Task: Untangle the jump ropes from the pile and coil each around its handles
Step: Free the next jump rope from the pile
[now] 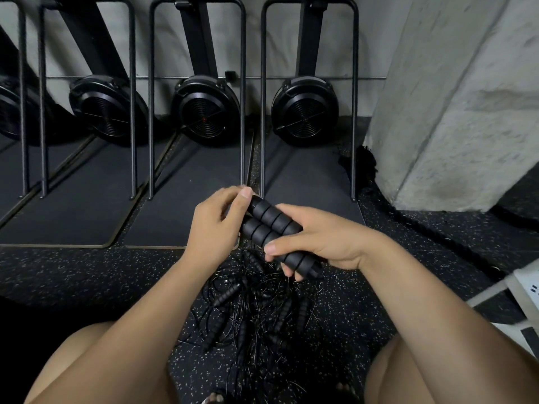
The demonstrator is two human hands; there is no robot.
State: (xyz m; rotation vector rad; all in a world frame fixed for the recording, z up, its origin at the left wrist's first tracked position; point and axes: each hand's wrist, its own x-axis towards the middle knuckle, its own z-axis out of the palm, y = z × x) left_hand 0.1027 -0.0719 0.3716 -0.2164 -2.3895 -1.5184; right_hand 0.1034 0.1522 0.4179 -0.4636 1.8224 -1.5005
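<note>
On the speckled gym floor [87,272], in front of a row of upright black fan-wheel machines [204,110] standing on dark mats [186,199], a seated person is working through the task with bare hands. The left grip [215,225] is curling round the upper ends of a pair of black foam handles [271,225], thumb tip pressing on top. The handles are lying side by side, touching and tilted down to the right, held above the floor. The right grip [318,237] is wrapping the lower half of the pair, thumb across the front and fingers closing underneath.

Directly below the hands, between the person's legs, the pile [253,310] of thin black cords and more ridged handles is lying loose and knotted on the floor. By the look of it, one rope's handles are being squared up for coiling. Whether its cord is already free of the pile cannot be told, as the strands under the right fingers are too fine to trace. The next move is likely calling for one hand to keep the pair clamped while the other draws the cord clear and winds it round.

No bin, box or bag is showing. To the right a concrete pillar [455,112] is rising from the floor.
</note>
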